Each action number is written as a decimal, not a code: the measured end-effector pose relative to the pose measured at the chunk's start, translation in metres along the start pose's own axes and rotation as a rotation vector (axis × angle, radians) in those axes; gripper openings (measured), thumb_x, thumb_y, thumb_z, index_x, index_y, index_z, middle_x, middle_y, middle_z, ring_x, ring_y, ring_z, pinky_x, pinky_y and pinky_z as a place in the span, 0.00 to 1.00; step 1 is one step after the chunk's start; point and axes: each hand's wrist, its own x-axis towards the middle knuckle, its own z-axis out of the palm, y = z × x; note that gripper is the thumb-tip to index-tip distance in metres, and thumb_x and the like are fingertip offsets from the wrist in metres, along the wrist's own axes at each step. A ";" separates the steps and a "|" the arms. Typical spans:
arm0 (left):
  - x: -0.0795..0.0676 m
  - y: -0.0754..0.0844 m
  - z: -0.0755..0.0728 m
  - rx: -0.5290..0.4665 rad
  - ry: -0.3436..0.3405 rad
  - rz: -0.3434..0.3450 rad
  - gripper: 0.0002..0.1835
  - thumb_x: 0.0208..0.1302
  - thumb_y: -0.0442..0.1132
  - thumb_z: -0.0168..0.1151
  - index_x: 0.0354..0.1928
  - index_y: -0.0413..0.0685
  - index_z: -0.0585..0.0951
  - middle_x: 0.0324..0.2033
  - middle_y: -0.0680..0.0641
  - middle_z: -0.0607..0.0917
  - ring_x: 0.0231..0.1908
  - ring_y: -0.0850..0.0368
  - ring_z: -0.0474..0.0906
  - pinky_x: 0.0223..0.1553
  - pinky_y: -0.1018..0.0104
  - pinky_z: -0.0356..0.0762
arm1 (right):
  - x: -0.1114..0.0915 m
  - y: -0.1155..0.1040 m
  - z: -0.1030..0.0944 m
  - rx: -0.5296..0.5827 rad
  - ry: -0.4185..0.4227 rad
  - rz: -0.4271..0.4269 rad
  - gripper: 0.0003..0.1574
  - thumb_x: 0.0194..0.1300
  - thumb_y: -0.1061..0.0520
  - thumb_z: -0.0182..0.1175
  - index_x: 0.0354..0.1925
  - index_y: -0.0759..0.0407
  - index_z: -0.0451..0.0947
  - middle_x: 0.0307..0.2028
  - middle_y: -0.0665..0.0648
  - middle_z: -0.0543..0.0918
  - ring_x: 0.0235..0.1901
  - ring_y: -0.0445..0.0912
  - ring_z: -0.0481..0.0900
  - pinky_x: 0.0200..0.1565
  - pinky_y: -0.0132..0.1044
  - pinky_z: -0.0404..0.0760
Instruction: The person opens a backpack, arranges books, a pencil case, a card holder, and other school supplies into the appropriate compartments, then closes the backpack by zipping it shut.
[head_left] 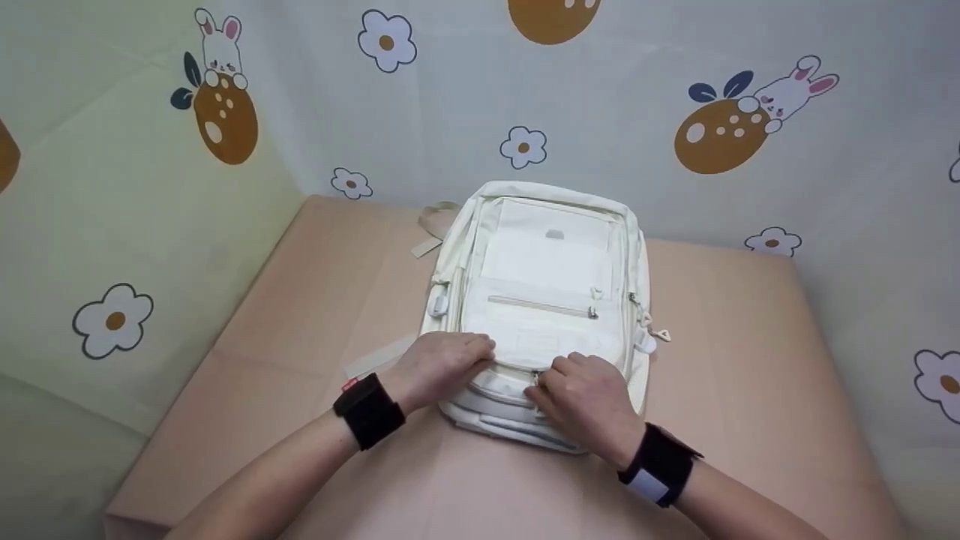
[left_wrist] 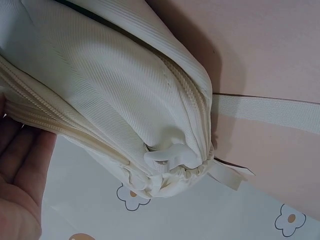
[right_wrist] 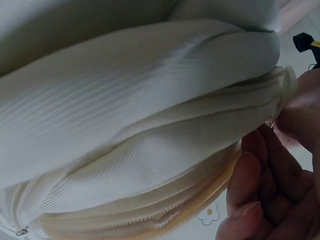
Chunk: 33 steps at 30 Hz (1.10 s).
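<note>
A cream backpack (head_left: 551, 255) lies front side up, its bottom towards me. My left hand (head_left: 448, 364) grips the edge of the front pocket at the lower left. In the left wrist view, the fingers (left_wrist: 35, 155) of that hand sit against the zipper edge (left_wrist: 40, 120). With thumb and fingers my right hand (head_left: 589, 394) pinches the zipper pull (right_wrist: 287, 92) at the pocket's lower edge. An open zipper (right_wrist: 150, 224) with spread teeth curves below this hand in the right wrist view. A short horizontal zipper (head_left: 536, 304) crosses the front above both hands.
The backpack rests on a table with a pinkish-beige cover (head_left: 720, 360). A strap (head_left: 382, 356) stretches out to its left, and a loop (head_left: 437, 219) shows at the upper left. Zipper pulls (head_left: 658, 334) hang on the right side. Patterned cloth walls (head_left: 450, 112) stand behind and beside the table.
</note>
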 end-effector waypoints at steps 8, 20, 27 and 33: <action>0.000 0.000 0.001 0.000 0.017 0.003 0.07 0.67 0.36 0.68 0.36 0.48 0.78 0.26 0.54 0.80 0.25 0.60 0.80 0.28 0.66 0.80 | -0.002 0.003 -0.001 0.042 0.027 0.016 0.13 0.57 0.60 0.70 0.21 0.52 0.77 0.19 0.46 0.71 0.19 0.42 0.69 0.21 0.37 0.68; -0.001 0.002 0.000 0.002 -0.005 -0.012 0.09 0.69 0.36 0.67 0.34 0.49 0.75 0.23 0.55 0.75 0.23 0.62 0.75 0.27 0.67 0.78 | -0.037 0.037 -0.028 0.058 -0.028 0.088 0.14 0.53 0.64 0.72 0.23 0.50 0.78 0.21 0.42 0.70 0.21 0.39 0.68 0.22 0.34 0.68; 0.001 0.002 -0.002 -0.006 -0.023 -0.006 0.07 0.70 0.36 0.66 0.35 0.48 0.76 0.24 0.55 0.75 0.23 0.61 0.75 0.26 0.66 0.78 | -0.044 0.045 -0.028 0.070 -0.041 0.135 0.11 0.54 0.62 0.74 0.25 0.49 0.81 0.23 0.41 0.74 0.21 0.37 0.70 0.22 0.32 0.70; 0.004 0.004 -0.003 -0.006 -0.038 -0.013 0.09 0.68 0.35 0.67 0.33 0.48 0.74 0.23 0.55 0.73 0.23 0.60 0.71 0.26 0.66 0.75 | -0.046 0.047 -0.026 0.086 -0.016 0.146 0.05 0.54 0.60 0.73 0.28 0.50 0.86 0.25 0.43 0.80 0.23 0.38 0.74 0.24 0.33 0.72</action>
